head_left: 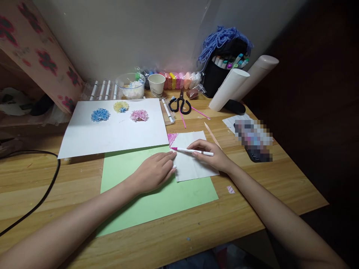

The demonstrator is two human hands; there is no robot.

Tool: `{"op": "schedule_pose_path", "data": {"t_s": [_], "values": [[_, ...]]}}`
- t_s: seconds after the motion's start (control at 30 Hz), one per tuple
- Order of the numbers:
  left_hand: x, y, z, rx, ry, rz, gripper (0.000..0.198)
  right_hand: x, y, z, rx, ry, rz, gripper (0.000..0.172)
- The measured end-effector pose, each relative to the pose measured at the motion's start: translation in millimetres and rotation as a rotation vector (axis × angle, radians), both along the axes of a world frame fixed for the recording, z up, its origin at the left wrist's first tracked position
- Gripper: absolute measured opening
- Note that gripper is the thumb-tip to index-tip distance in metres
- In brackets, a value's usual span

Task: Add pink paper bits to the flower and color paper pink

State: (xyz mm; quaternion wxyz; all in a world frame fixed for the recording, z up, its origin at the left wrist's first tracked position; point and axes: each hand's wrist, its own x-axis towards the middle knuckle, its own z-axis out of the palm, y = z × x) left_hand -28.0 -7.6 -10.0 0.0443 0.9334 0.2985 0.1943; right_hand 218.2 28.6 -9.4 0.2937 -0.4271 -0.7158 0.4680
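My right hand (211, 155) grips a white marker with a pink tip (193, 151), its tip pointing left over a small white paper (193, 164). A corner of that paper (172, 138) is coloured pink. My left hand (155, 172) lies flat with fingers together, pressing the left edge of the small paper down onto a green sheet (157, 190). A tiny white piece, perhaps the marker's cap, peeks out at my left fingertips (174, 166).
A large white sheet (112, 132) carries blue (100, 114), yellow (121, 106) and pink (139, 115) paper tufts. Behind stand a plastic bowl (130, 85), paper cup (156, 84), clay packets (179, 79), scissors (180, 104), a marker case (224, 67) and two rolls (241, 82). A black cable (42, 194) lies at left.
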Motion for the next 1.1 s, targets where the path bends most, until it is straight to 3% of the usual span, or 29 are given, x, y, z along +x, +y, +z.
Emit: {"op": "schedule_pose_path", "data": {"t_s": [1.1], "values": [[0.0, 0.5, 1.1, -0.011, 0.016, -0.002, 0.028, 7.1, 10.1, -4.3, 0.030, 0.037, -0.123, 0.019]]}}
